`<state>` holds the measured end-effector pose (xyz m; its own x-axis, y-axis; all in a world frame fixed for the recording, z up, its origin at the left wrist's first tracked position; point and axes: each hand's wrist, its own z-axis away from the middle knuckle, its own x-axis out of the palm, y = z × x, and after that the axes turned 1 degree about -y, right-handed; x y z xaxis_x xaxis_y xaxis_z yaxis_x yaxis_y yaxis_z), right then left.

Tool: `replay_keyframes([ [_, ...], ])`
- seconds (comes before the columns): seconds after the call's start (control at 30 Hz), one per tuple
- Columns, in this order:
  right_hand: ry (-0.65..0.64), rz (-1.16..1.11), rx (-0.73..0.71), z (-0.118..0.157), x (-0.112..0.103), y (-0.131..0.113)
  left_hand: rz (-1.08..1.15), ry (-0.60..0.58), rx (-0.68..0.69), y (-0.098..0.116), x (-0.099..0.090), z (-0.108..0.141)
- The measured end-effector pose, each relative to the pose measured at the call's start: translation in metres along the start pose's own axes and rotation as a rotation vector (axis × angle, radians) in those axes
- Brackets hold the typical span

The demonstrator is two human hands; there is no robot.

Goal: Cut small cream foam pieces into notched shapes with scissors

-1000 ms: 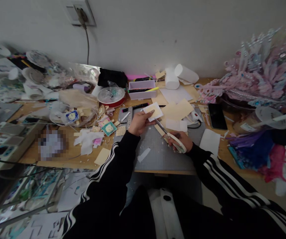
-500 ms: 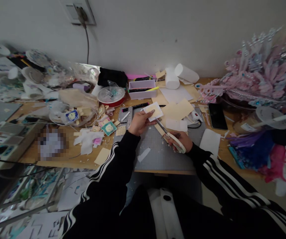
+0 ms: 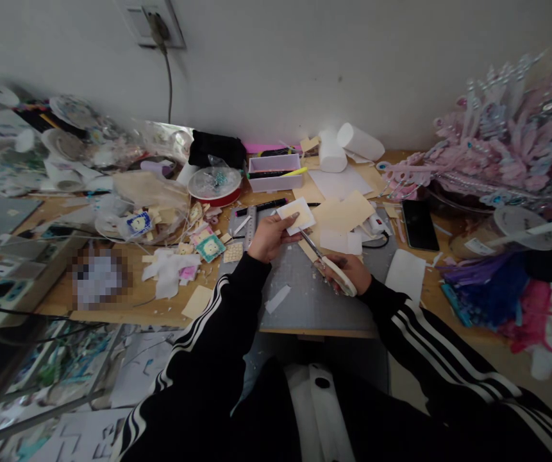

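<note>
My left hand [image 3: 270,238] pinches a small white square piece [image 3: 305,215] with a yellowish centre, its thumb lying on top. My right hand [image 3: 350,273] is closed round the white handles of a pair of scissors [image 3: 315,249]. The scissors' blades point up and left, and their tips meet the lower edge of the white piece. Both hands are above a grey cutting mat [image 3: 299,301]. Cream sheets [image 3: 343,213] lie just beyond the scissors, and a metal ruler [image 3: 250,226] lies left of the white piece.
A lilac box [image 3: 276,183] with pens stands behind the hands. A black phone [image 3: 420,224] and a lidded cup [image 3: 506,234] are at the right, near pink sparkly ornaments [image 3: 511,138]. Plastic bags [image 3: 145,192] and a ribbon spool [image 3: 215,186] are at the left.
The scissors' handles and my right hand have shifted very slightly. My left hand and the white piece look unmoved.
</note>
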<state>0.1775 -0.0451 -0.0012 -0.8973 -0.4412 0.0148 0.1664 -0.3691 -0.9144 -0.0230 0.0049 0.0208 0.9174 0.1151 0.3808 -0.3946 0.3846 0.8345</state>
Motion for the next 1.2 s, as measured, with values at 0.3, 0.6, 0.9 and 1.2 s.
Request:
replay_keyframes([
  [0.3, -0.030, 0.009, -0.007, 0.000, -0.001, 0.002, -0.004, -0.013, 0.002, -0.001, -0.001, 0.000],
  [0.6, -0.051, 0.031, -0.027, -0.001, -0.001, 0.005, 0.036, 0.029, -0.005, 0.004, -0.002, 0.000],
  [0.9, -0.063, 0.000, -0.029, -0.004, -0.004, 0.010, 0.069, 0.044, -0.042, 0.006, -0.002, -0.001],
  [1.2, -0.045, -0.035, -0.026, -0.004, -0.003, 0.011, 0.021, 0.004, -0.042, 0.002, -0.001, 0.000],
])
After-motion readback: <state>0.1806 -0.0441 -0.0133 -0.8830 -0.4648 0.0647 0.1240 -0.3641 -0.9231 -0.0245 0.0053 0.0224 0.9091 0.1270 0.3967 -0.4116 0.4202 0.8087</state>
